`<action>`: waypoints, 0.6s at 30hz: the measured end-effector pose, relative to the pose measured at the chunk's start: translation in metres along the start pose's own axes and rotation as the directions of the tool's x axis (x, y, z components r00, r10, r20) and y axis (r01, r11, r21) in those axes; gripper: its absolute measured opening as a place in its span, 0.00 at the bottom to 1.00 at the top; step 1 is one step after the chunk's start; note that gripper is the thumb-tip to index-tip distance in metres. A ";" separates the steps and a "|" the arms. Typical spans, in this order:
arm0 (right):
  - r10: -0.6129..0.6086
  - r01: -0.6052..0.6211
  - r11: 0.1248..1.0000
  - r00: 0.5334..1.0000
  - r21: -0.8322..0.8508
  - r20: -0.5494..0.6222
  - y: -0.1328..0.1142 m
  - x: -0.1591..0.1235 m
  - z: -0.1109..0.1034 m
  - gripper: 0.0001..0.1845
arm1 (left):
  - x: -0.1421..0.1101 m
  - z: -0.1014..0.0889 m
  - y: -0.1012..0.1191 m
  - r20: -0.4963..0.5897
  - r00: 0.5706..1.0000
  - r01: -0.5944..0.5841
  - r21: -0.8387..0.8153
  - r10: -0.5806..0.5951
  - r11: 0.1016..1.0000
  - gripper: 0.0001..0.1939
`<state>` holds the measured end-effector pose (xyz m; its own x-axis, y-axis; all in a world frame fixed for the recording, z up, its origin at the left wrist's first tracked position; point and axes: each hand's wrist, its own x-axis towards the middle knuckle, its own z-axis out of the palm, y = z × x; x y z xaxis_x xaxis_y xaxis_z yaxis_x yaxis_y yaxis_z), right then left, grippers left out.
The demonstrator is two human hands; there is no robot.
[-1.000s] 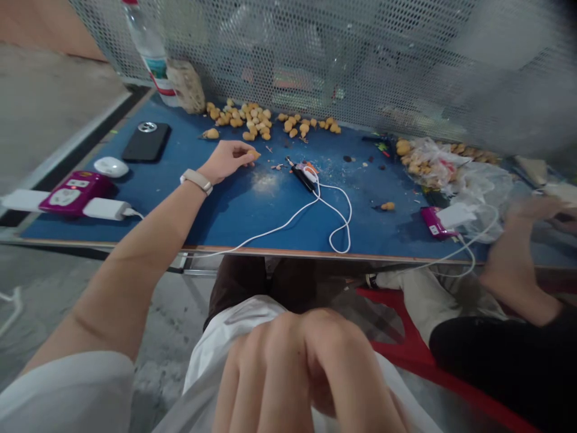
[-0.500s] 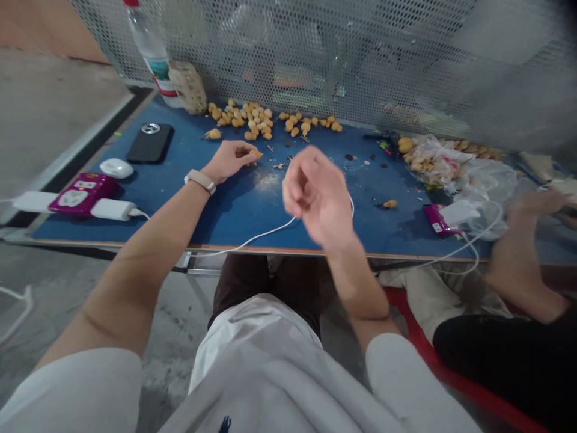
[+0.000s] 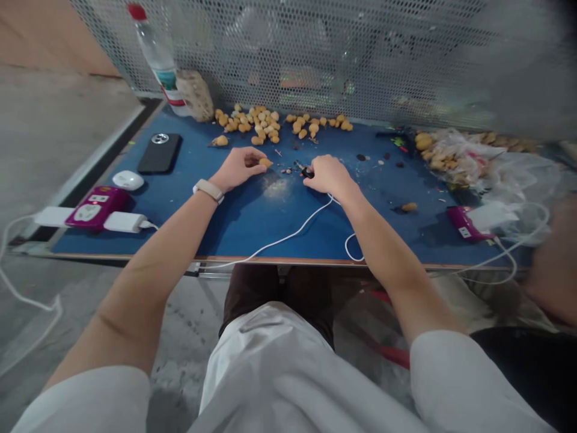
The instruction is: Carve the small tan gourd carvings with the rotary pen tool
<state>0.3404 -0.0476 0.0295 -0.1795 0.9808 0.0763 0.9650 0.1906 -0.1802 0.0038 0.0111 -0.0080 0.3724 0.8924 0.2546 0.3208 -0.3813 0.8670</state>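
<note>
Orange-tan, tapering gourd (image 3: 267, 162) sits pinched in left fingers (image 3: 257, 169); right fingers (image 3: 312, 181) grasp black tool (image 3: 308, 172).

Both bare forearms reach forward, left hand (image 3: 238, 168) pinching, right hand (image 3: 328, 174) curled, palm turned down.

The blue tabletop (image 3: 279, 237) is dimly and rather evenly lit, with a cool greyish cast; the source cannot be seen. A soft shadow is cast beside the left hand (image 3: 237, 169). At nine o'clock, a tiny red glow is shown on the purple socket block (image 3: 98, 208). Towards two o'clock, the perforated screen (image 3: 451, 66) is blurred and the corner blackened. Outer edges are stretched.
</note>
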 end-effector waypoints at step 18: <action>-0.253 0.254 0.966 0.967 -0.046 0.036 -0.045 -0.030 -0.001 0.27 | -0.002 0.000 0.012 0.123 0.992 -0.025 -0.055 0.032 0.998 0.26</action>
<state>0.3023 -0.0858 0.0366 -0.4243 0.9016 0.0843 0.8953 0.4316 -0.1101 0.0073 0.0050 0.0019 0.4870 0.8433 0.2273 0.2629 -0.3897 0.8826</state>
